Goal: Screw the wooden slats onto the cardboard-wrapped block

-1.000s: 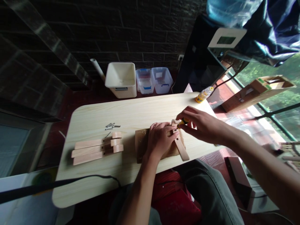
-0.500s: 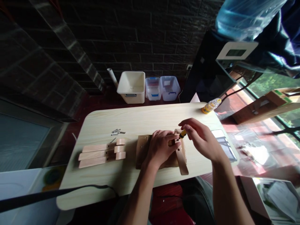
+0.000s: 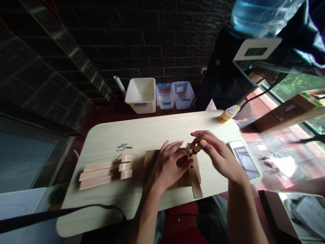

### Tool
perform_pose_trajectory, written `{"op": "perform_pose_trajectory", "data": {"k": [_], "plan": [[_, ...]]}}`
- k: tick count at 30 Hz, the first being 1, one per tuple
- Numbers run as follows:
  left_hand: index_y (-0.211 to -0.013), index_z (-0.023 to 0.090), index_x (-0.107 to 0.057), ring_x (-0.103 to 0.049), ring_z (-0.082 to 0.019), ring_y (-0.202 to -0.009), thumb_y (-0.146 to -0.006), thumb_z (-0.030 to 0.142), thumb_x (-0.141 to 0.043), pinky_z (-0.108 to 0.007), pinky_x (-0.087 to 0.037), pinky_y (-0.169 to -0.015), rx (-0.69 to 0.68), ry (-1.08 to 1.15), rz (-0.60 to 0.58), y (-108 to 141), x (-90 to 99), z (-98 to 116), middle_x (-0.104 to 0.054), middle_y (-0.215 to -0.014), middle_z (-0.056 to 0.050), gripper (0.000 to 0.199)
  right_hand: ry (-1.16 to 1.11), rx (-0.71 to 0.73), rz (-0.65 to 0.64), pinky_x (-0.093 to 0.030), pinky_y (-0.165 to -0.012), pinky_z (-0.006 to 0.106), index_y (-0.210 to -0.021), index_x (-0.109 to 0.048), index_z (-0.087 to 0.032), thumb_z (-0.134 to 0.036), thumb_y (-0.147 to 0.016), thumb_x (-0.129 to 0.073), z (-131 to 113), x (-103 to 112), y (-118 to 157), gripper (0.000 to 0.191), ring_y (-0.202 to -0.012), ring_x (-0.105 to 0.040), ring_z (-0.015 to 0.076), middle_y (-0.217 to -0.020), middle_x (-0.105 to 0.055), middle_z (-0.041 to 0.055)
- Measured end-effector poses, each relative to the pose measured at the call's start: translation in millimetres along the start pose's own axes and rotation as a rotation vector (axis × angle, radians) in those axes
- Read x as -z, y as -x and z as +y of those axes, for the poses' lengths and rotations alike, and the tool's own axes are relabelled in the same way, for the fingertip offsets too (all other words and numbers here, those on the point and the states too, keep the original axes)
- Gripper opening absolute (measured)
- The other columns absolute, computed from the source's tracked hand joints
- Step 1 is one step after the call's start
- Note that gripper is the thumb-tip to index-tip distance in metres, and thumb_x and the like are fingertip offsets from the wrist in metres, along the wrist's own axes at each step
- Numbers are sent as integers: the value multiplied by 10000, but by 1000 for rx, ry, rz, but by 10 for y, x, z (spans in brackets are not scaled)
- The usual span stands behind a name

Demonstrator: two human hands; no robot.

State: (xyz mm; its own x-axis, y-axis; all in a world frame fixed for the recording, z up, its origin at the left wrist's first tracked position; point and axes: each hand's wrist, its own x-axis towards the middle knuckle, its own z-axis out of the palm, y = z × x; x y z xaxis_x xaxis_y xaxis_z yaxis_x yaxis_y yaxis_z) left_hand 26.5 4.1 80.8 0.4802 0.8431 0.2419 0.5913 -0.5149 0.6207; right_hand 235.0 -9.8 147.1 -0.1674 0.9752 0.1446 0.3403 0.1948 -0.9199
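My right hand (image 3: 215,150) is closed around a small yellow-and-black screwdriver (image 3: 197,147), tilted with its tip down at a dark hole near the far end of a pale wooden strip (image 3: 195,181). That strip lies across the right part of a brown block (image 3: 149,162), and its near end sticks out past the block. My left hand (image 3: 169,164) lies over the block, its thumb and index fingertips pressed against the strip beside the screwdriver tip. Its other fingers are spread. Whether a screw sits under the tip is too small to tell.
On the table (image 3: 101,135), several wooden strips (image 3: 96,174) with curved ends lie at left, near loose screws (image 3: 124,147). A phone (image 3: 243,159) lies at right, and a clear-and-yellow bottle-shaped container (image 3: 228,114) is at the far right corner. Plastic bins (image 3: 141,96) stand beyond.
The view has shifted slightly. The screwdriver now shows more of its handle in my right hand, and the fingers of my left hand are more raised and spread.
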Motion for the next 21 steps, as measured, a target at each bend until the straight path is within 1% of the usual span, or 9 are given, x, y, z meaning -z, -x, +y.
{"op": "perform_pose_trajectory", "data": {"k": [2, 3, 5, 7, 12, 16, 19, 21], "plan": [[-1091, 291, -737, -598, -244, -1392, -989, 386, -684, -529, -323, -1310, 10, -1, 7, 29, 64, -29, -645, -1506, -27, 149, -7, -15, 0, -430, -1133, 381, -1014, -766, -251, -460, -1089, -520, 6, 12, 10, 331, -1346, -576, 244, -1337, -664, 65], [-1106, 273, -713, -604, -250, -1382, -974, 393, -697, -523, -334, -1305, 26, -5, 16, 44, 82, -49, -654, -1492, -41, 179, -8, -20, -2, -436, -1127, 382, -1016, -766, -252, -463, -1089, -519, 8, 18, 12, 333, -1343, -580, 246, -1340, -666, 65], [-1209, 260, -666, -625, -273, -1342, -932, 438, -738, -540, -350, -1287, 72, -39, 30, 71, 81, -92, -694, -1424, -68, 336, -12, -28, -12, -443, -1116, 382, -1023, -765, -251, -467, -1089, -515, 7, 28, 5, 337, -1335, -589, 250, -1329, -674, 68], [-1288, 262, -634, -648, -287, -1299, -921, 427, -741, -563, -339, -1277, 97, -102, 31, 88, 38, -124, -727, -1358, -70, 416, -18, -30, -20, -451, -1103, 380, -1026, -762, -247, -470, -1092, -506, 3, 35, -17, 345, -1322, -598, 250, -1310, -684, 72], [-1266, 281, -660, -683, -282, -1217, -965, 414, -679, -548, -382, -1207, 113, -181, -1, 67, -47, -125, -757, -1293, -47, 329, -20, -31, -68, -466, -1081, 379, -1010, -748, -240, -474, -1090, -505, -29, 42, -107, 347, -1284, -617, 251, -1242, -700, 77], [-1251, 287, -673, -684, -273, -1204, -977, 427, -668, -531, -374, -1204, 121, -193, 18, -36, -53, -128, -764, -1274, -39, 308, 15, -38, -129, -475, -1080, 383, -999, -732, -239, -456, -1075, -543, -75, 56, -194, 297, -1237, -637, 244, -1231, -703, 72], [-1236, 292, -674, -682, -279, -1198, -980, 427, -662, -537, -364, -1211, 134, -208, 26, -146, -79, -145, -763, -1270, -36, 290, 40, -26, -155, -488, -1052, 376, -1062, -730, -237, -434, -1073, -547, -89, 85, -304, 269, -1189, -651, 234, -1204, -713, 68], [-1261, 285, -651, -680, -286, -1197, -979, 426, -664, -549, -364, -1211, 151, -208, 24, -209, -92, -145, -759, -1277, -43, 315, 58, -31, -152, -506, -998, 369, -1091, -728, -231, -443, -1069, -549, -86, 113, -393, 278, -1119, -669, 226, -1173, -720, 64]]}}
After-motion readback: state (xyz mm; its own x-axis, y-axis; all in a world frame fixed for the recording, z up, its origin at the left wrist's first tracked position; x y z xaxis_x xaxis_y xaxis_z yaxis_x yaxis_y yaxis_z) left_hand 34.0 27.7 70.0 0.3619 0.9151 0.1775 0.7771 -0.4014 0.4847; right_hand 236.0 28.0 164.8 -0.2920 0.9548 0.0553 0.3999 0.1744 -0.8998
